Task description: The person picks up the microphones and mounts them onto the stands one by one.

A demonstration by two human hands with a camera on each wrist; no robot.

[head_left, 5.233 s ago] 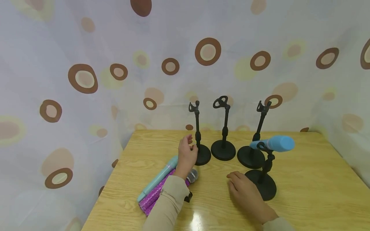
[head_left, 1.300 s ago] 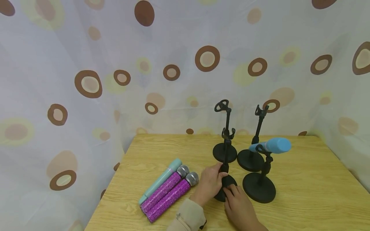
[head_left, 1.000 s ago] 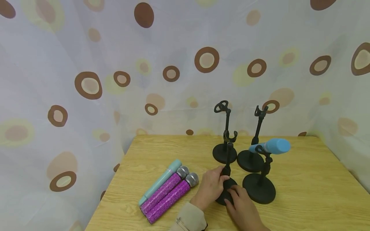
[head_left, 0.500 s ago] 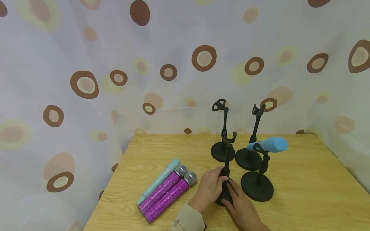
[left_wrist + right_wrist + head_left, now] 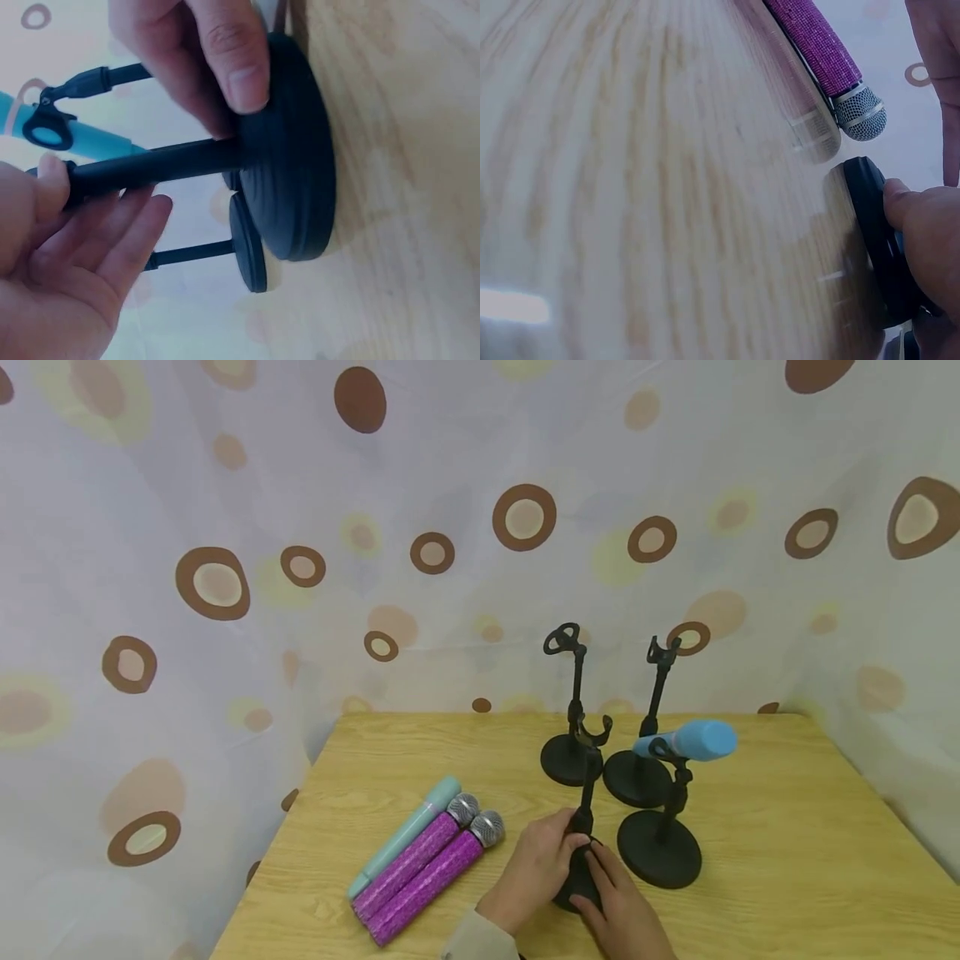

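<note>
My left hand [image 5: 537,862] holds the lower pole of a black microphone stand [image 5: 589,781] near the front of the table, thumb and fingers around it. My right hand [image 5: 626,906] grips the same stand's round base [image 5: 296,150], its thumb [image 5: 900,202] on the base in the right wrist view. The stand's clip [image 5: 596,731] is an open C shape with nothing in it. Just right of it, another stand [image 5: 660,847] bears a light blue microphone [image 5: 693,741], lying almost level in its clip.
Left on the wooden table [image 5: 787,827] lie a teal microphone [image 5: 408,835] and two glittery purple microphones [image 5: 427,887] with silver heads, side by side. Two more stands with bare clips, a left one [image 5: 572,760] and a right one [image 5: 637,777], stand behind. A patterned curtain [image 5: 450,635] hangs beyond.
The stand from the back left now stands nearer the front, both hands on it. My left hand came from that back spot, my right from the table. Lately the stand has edged closer.
</note>
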